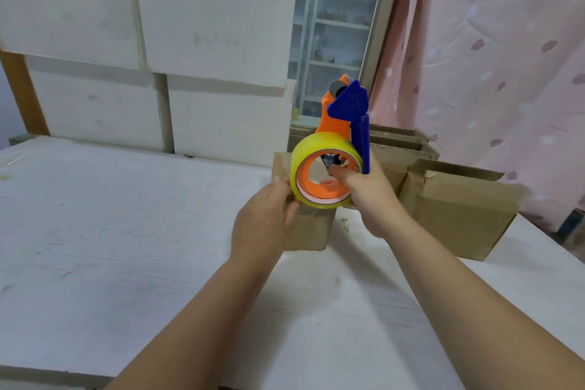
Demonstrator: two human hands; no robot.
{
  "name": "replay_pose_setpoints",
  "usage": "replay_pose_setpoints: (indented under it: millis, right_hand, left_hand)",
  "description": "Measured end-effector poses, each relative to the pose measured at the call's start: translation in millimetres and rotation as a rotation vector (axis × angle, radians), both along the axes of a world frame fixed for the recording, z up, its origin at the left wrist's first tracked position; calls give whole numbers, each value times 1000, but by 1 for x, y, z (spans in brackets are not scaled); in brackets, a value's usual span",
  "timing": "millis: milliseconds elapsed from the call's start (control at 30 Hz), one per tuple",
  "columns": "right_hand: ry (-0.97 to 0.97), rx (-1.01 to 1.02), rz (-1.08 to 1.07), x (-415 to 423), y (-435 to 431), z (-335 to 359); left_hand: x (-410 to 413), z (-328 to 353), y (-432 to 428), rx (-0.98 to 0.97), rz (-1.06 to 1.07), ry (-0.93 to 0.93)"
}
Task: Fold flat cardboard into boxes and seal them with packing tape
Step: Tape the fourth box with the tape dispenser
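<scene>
Right hand (370, 190): fingers (340, 171) curled into the core of the yellow tape roll (303, 153), gripping the orange-and-blue tape dispenser (348, 108) that rises above them.
Left hand (262, 226): thumb and fingers clasp the small cardboard box (313, 231), just under the roll.
Writing: blue marks beside the right fingertips, perhaps print, too blurred to read.
Right of both hands: open cardboard boxes (462, 225) on the white table (126, 231).
</scene>
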State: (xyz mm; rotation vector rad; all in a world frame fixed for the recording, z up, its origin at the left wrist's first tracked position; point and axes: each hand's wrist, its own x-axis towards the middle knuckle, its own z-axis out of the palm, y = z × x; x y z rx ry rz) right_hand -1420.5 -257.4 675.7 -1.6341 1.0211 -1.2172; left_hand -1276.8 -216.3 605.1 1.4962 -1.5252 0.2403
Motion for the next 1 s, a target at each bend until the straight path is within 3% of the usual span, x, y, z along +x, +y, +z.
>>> replay_pose_setpoints:
  millis: [267,567,833,1000]
  right_hand:
    - [64,3,46,-8,-6,3]
    - [-7,81,67,-21,-11,14]
    - [356,-219,35,-35,-14,25]
    - [400,-273,45,-35,-17,28]
  left_hand:
    - [8,-6,-8,-182,-68,-180]
    - [8,-13,-17,-229,-76,-148]
    - [7,-14,-17,-288,-138,-162]
    - [8,-15,-17,-297,-125,-181]
